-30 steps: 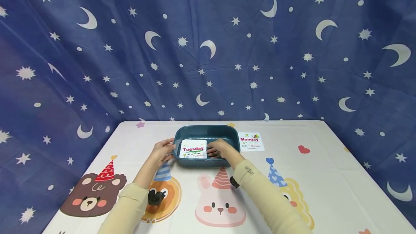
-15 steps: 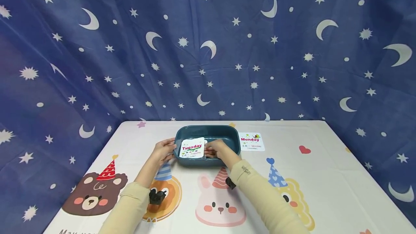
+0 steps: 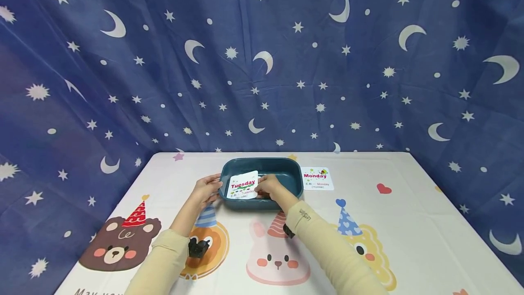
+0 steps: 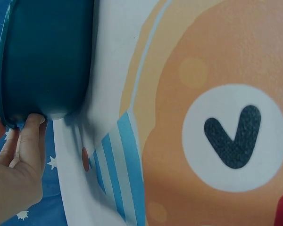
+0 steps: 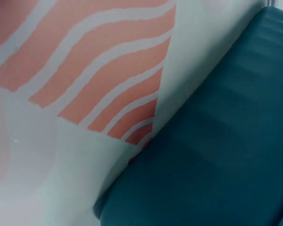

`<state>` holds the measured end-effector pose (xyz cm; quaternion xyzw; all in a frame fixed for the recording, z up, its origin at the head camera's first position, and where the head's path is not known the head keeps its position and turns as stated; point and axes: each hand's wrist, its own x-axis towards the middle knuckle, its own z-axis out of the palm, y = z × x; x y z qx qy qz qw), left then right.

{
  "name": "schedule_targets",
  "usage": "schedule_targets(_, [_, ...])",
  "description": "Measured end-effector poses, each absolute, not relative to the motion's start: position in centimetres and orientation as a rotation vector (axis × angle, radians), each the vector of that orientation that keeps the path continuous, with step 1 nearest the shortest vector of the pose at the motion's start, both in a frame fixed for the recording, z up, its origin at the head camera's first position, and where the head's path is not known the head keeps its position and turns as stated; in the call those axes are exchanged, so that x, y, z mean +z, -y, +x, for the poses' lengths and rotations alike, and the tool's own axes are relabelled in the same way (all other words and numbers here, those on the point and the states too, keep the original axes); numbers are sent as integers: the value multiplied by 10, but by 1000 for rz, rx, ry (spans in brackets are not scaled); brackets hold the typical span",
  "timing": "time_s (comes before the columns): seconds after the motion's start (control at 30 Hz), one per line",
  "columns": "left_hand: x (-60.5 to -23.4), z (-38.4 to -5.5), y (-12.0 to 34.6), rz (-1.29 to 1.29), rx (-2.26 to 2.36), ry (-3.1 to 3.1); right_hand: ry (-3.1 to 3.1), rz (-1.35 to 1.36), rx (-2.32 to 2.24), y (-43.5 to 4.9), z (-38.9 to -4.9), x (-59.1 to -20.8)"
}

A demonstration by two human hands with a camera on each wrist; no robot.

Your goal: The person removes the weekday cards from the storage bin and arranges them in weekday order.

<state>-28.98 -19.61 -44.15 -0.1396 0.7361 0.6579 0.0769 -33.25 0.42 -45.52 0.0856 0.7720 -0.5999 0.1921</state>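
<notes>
A dark teal plastic bin [image 3: 286, 166] sits toward the back of the table. My left hand [image 3: 206, 189] holds its left end, with the thumb at the rim and the fingers [image 4: 30, 141] against the outside wall in the left wrist view. Inside the bin, my right hand [image 3: 270, 187] pinches the right edge of a white flashcard [image 3: 243, 185] printed "Tuesday". The card leans up at a slight tilt in the left half of the bin. In the right wrist view only the bin's outer wall [image 5: 203, 141] shows; the hand is hidden there.
A "Monday" flashcard [image 3: 317, 179] lies flat against the bin's right side. The white tablecloth [image 3: 425, 231] carries printed cartoon animals. Behind the table hangs a blue curtain [image 3: 229, 72] with moons and stars.
My right hand has moved slightly left to the "Tuesday" card and taken its edge. The card has tilted and risen a little. My left hand stays on the bin.
</notes>
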Motion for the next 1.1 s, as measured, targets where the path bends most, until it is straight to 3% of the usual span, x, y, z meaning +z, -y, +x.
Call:
schedule_targets(0.17, [-441,-291,198,-424,1972,-2201,-2137,196,-1732,-11,-316,-437])
schedule_targets(1.1, [-437,-289,196,-402,1984,-2175,-2130,16,-1783,-40,-316,-425])
